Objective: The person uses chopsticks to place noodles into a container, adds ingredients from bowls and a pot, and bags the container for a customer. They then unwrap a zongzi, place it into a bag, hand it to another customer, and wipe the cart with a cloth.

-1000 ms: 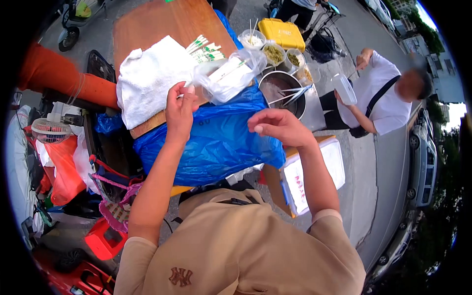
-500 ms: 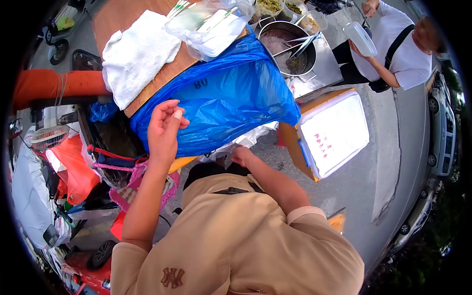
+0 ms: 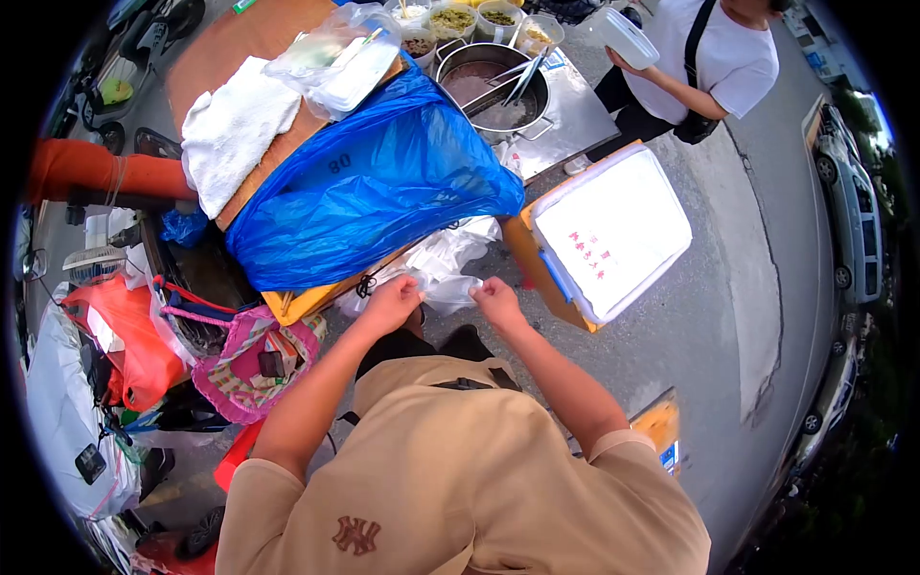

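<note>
Near blue plastic [image 3: 374,192], left hand [image 3: 393,303], right hand [image 3: 497,302], both pinching translucent bag [image 3: 450,295]

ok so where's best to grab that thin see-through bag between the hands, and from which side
Probably at the near edge of the thin bag, pinched at both ends, coming from the body side. The film looks limp, with no visible handle, and this part spans from the left hand to the right hand; beyond it, white plastic lies crumpled.
</note>
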Tool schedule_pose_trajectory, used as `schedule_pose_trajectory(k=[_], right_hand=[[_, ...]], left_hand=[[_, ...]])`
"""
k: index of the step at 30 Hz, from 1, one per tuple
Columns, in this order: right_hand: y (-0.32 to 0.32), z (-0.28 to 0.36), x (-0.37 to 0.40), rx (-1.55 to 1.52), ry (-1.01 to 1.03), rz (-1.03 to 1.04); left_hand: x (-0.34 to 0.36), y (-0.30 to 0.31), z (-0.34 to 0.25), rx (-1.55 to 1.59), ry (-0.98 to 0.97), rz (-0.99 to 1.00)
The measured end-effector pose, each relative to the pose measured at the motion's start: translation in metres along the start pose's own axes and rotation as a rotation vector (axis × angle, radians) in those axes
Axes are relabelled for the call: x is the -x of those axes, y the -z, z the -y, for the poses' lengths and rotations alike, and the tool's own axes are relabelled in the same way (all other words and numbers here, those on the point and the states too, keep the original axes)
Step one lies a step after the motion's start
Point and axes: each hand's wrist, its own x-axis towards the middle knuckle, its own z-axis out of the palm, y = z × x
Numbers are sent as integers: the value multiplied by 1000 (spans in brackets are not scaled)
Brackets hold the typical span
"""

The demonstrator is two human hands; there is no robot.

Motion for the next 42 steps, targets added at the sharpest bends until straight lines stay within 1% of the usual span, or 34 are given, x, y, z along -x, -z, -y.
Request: schedule_pose_trajectory(k=[2,3,4,5,6,7,8,10,11,12,14,15,16,17,18,19,20,22,23,25,26,28,29,30,31,32,33,36,37,38,40,41,42], right_hand=[[37,1,23,-181,67,85],[52,3,35,-190,71,65],[67,1,46,-206,117,65],[81,0,57,-221,163,65],[92,-5,63,-228,163,43],[101,-10,69,-248,169,45],[110,-13,74,-269,175,47],[126,-23,81,-310,189,-15],[135,-29,83,-284,196,-36],[144,-37,84,-258,203,-58],[163,-51,84,-259,167,-54],[171,-50,88,-355,133,-90],[176,-51,94,-448,104,-103],[181,-58,98,-460,108,-122],[182,-69,99,-166,288,-397],[183,-66,102,138,468,-646],[187,-64,106,128,479,-645],[206,-33,133,-236,187,-17],[204,-29,135,-262,240,47],[203,-23,129,-273,289,57],[204,-20,125,-284,325,47],[209,-19,106,-299,324,38],[212,-23,90,-439,267,47],[214,-31,73,-577,206,57],[219,-44,53,-574,207,68],[227,-60,33,-304,131,12],[233,-67,18,-32,56,-44],[248,-24,11,28,106,-76],[250,-2,10,-43,178,-125],[253,22,8,-35,177,-122],[259,95,12,65,631,-334],[259,114,1,73,631,-329],[258,132,-12,13,639,-191]], left_hand=[[-13,-38,10,-70,-146,-84],[-20,-54,13,-67,-178,-62],[-19,-66,-3,-73,-194,-47],[-19,-79,-18,113,-63,50],[-20,-92,-29,294,72,150],[-28,-106,-25,395,32,232],[-30,-116,-27,384,20,250],[-34,-135,-41,561,156,352],[-35,-143,-45,600,182,376],[-33,-148,-53,578,165,407],[-27,-159,-78,629,256,459],[-29,-170,-88,604,240,493],[-25,-178,-93,676,230,459],[-25,-184,-99,748,220,425],[-23,-190,-111,733,213,440],[-16,-193,-123,739,215,435],[-10,-195,-134,745,217,429],[-8,-204,-136,786,200,466],[-3,-206,-148,840,198,489],[-2,-204,-157,943,167,547],[-3,-198,-161,947,162,529],[-11,-182,-176,963,180,406],[-21,-171,-175,1025,65,469],[-26,-158,-186,1029,64,457],[-28,-141,-202,1189,54,449],[-36,-129,-214,1349,44,442],[-51,-121,-218,1356,44,434],[-100,-104,-230,1094,23,404],[-110,-103,-242,936,-17,380],[-121,-100,-254,945,-16,378],[-140,-91,-278,608,-48,433],[-150,-86,-286,590,-68,521],[-160,-80,-296,597,-70,516]])
